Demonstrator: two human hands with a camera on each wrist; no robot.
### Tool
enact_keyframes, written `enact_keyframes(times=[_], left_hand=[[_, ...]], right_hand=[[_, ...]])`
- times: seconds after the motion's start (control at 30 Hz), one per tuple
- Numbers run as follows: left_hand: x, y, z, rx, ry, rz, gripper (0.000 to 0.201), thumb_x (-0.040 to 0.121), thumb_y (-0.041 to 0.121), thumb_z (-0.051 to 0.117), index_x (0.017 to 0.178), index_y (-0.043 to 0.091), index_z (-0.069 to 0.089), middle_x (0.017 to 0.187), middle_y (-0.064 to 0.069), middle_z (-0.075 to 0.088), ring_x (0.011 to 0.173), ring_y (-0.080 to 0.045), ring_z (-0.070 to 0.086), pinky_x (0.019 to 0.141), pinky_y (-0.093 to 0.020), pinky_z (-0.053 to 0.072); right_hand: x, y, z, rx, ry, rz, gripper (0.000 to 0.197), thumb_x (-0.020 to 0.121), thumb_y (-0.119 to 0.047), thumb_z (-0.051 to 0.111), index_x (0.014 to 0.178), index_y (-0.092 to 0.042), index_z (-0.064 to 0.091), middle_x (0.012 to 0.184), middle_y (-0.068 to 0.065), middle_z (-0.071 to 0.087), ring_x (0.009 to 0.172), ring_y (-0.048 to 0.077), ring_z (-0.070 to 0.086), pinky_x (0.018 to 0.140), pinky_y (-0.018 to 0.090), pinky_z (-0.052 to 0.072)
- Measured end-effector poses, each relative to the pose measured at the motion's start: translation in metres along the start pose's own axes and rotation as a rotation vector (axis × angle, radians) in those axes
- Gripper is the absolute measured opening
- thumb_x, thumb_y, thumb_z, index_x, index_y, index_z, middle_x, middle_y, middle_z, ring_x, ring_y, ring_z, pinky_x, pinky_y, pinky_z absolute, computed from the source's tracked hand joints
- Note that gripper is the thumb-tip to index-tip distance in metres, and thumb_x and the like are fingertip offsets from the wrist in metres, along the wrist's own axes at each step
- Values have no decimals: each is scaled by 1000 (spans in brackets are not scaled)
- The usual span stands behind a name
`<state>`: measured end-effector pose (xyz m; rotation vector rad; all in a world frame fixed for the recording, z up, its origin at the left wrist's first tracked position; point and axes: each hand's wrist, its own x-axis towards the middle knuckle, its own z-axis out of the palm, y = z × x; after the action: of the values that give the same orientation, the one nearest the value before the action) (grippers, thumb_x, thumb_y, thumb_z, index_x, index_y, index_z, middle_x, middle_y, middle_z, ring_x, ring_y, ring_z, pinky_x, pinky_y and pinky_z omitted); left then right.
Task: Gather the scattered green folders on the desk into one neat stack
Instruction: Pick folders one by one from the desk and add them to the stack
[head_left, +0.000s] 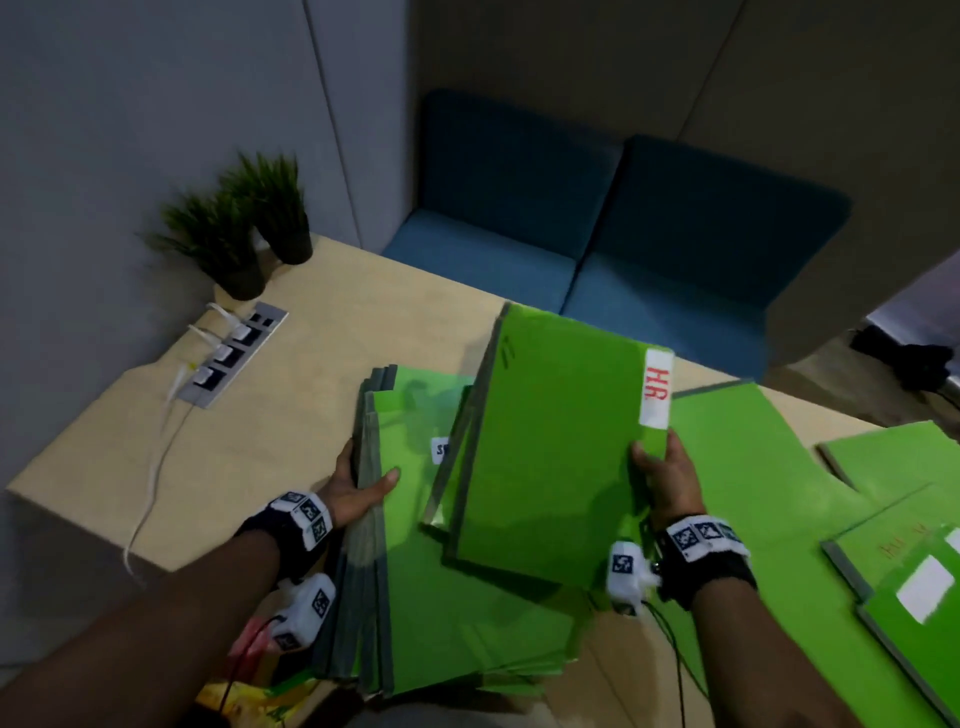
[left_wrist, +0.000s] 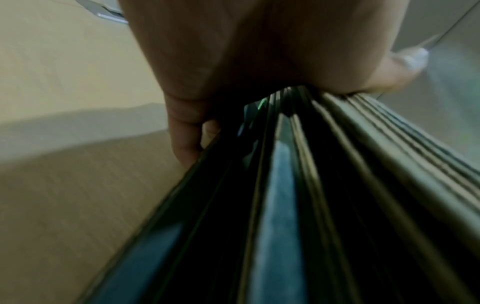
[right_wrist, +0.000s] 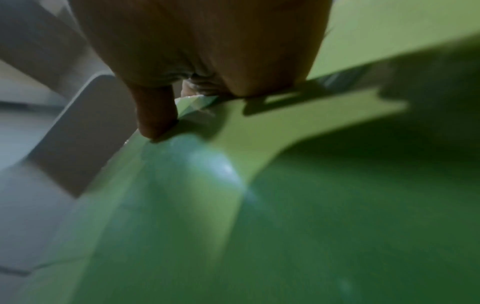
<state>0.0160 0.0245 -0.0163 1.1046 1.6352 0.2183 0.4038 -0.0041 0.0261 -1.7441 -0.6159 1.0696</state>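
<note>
My left hand (head_left: 358, 480) grips a stack of several green folders (head_left: 441, 597) by its grey spine edge, thumb on top and fingers underneath; the left wrist view shows the spines (left_wrist: 324, 185) fanned out below the palm (left_wrist: 246, 51). My right hand (head_left: 662, 475) pinches the near right edge of one green folder (head_left: 550, 447) with a white "HR" label (head_left: 657, 387), held tilted above the stack. In the right wrist view the thumb (right_wrist: 155, 115) presses on that folder's cover (right_wrist: 233, 205).
More green folders lie on the wooden desk (head_left: 291, 405): a large one (head_left: 769, 493) under my right hand, others at the right edge (head_left: 904, 587). Two potted plants (head_left: 234, 234) and a power strip (head_left: 228, 358) with cables sit far left. A blue sofa (head_left: 597, 244) stands beyond.
</note>
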Motion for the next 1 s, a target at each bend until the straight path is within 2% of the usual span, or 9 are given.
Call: enact_keyframes(times=[0.13, 0.27, 0.33, 0.4, 0.53, 0.6, 0.7, 0.83, 1.0], left_hand=[[-1, 1, -3, -19, 1, 4, 94, 87, 59, 48, 151, 23, -11, 155, -12, 27, 135, -31, 40, 104, -29, 34], [10, -11, -10, -44, -57, -5, 139, 37, 101, 39, 148, 35, -13, 156, -12, 27, 134, -30, 42, 111, -41, 37], [14, -14, -12, -38, -107, -11, 146, 32, 102, 41, 148, 34, -16, 156, -13, 26, 134, -30, 42, 111, -40, 36], [10, -9, -13, -69, -117, 4, 150, 33, 94, 59, 149, 35, -16, 156, -11, 25, 135, -29, 40, 111, -42, 36], [6, -7, -11, -58, -110, -58, 145, 44, 80, 74, 147, 38, -19, 162, -5, 4, 144, -28, 22, 115, -48, 25], [9, -9, -9, -52, -82, -68, 146, 42, 82, 73, 147, 40, -18, 162, -5, 5, 144, -27, 23, 115, -50, 26], [15, -10, -8, -84, -69, -74, 148, 39, 85, 72, 148, 39, -17, 162, -4, 7, 144, -27, 24, 115, -50, 28], [17, -6, -7, -118, -69, -94, 146, 36, 93, 61, 148, 39, -16, 162, -6, 7, 144, -29, 22, 115, -51, 25], [19, -9, -3, -133, -16, -77, 137, 41, 90, 62, 148, 41, -9, 158, -7, 20, 137, -32, 36, 113, -47, 31]], right_hand=[[-12, 35, 35, -264, -163, 66, 36, 90, -5, 63, 125, -10, 56, 106, 12, 69, 88, 28, 64, 82, 41, 54], [-11, 20, 67, -990, -496, -5, 39, 96, -35, 55, 113, -1, 63, 101, 11, 63, 83, 23, 61, 71, 26, 52], [-3, -1, 89, -1148, -502, -37, 48, 99, -39, 49, 126, 0, 55, 121, 18, 51, 100, 27, 57, 82, 24, 49], [12, -16, 110, -1108, -398, -140, 64, 95, -40, 56, 143, -4, 36, 143, 20, 33, 127, 35, 45, 105, 40, 40], [40, -33, 160, -1305, -466, -346, 82, 88, -63, 50, 153, -27, 16, 160, 1, 13, 147, 29, 15, 111, 61, 25], [45, -33, 187, -1426, -605, -440, 80, 88, -68, 42, 154, -33, 12, 162, -5, 13, 149, 22, 8, 114, 64, 13], [32, -27, 219, -1440, -764, -536, 81, 88, -70, 39, 154, -30, 14, 159, -1, 26, 147, 23, 20, 117, 60, 4], [19, -21, 240, -1355, -718, -569, 69, 90, -66, 41, 150, -37, 24, 151, -3, 40, 139, 24, 34, 116, 58, 12], [5, -20, 249, -1392, -736, -716, 42, 99, -48, 37, 141, -48, 37, 137, -9, 52, 124, 22, 45, 105, 52, 28]])
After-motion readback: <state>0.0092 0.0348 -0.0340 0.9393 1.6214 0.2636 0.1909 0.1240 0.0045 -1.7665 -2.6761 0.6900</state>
